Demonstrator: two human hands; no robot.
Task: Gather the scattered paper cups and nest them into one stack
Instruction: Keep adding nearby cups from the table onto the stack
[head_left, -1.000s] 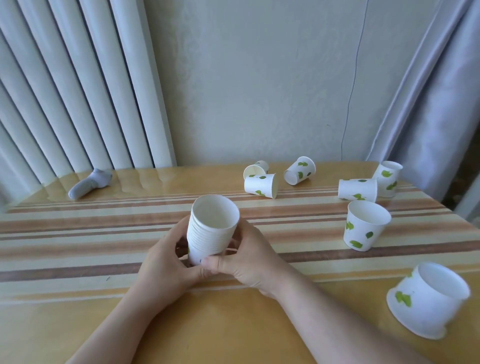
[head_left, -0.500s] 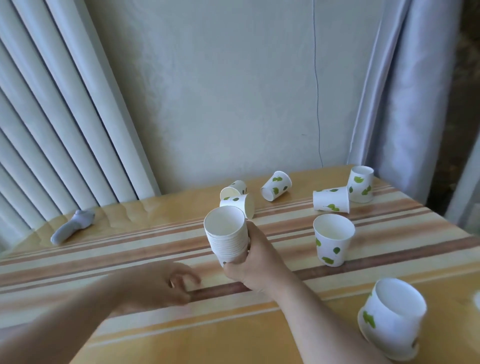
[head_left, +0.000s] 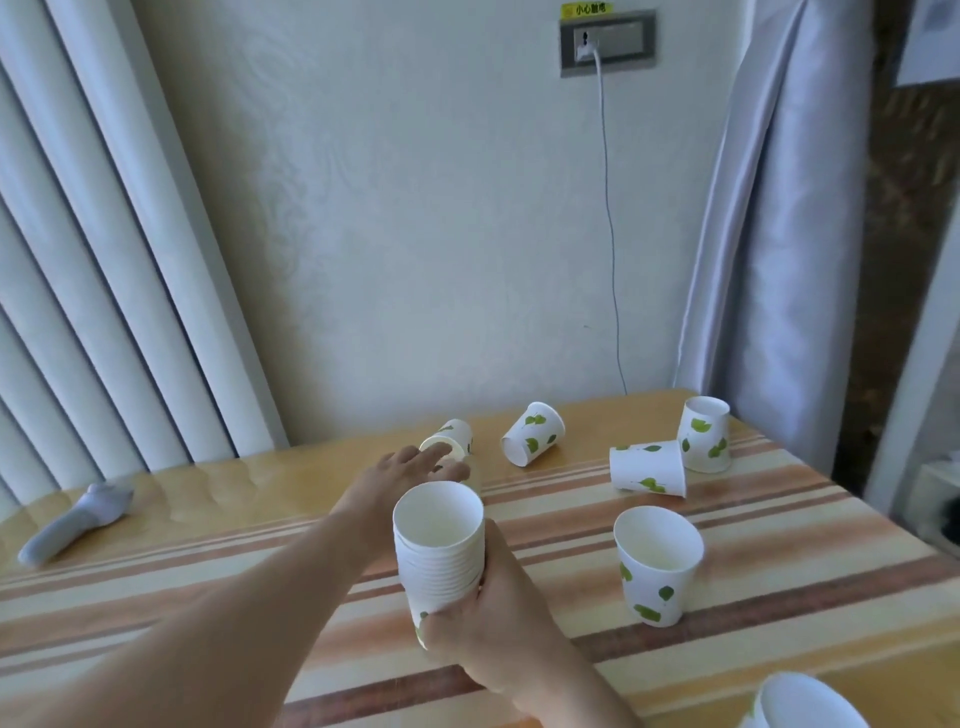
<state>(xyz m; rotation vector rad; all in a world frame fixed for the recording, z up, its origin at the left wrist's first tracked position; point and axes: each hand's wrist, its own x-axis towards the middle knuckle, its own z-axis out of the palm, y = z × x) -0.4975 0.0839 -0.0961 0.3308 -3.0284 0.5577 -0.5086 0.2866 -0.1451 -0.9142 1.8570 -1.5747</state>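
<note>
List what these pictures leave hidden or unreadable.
- Head view: the cup at the bottom right is cut off by the frame edge.
- The cup the left hand reaches for is mostly hidden behind that hand; contact is unclear.
- The right hand covers the stack's base.
- The yellow label above the socket is too small to read.
</note>
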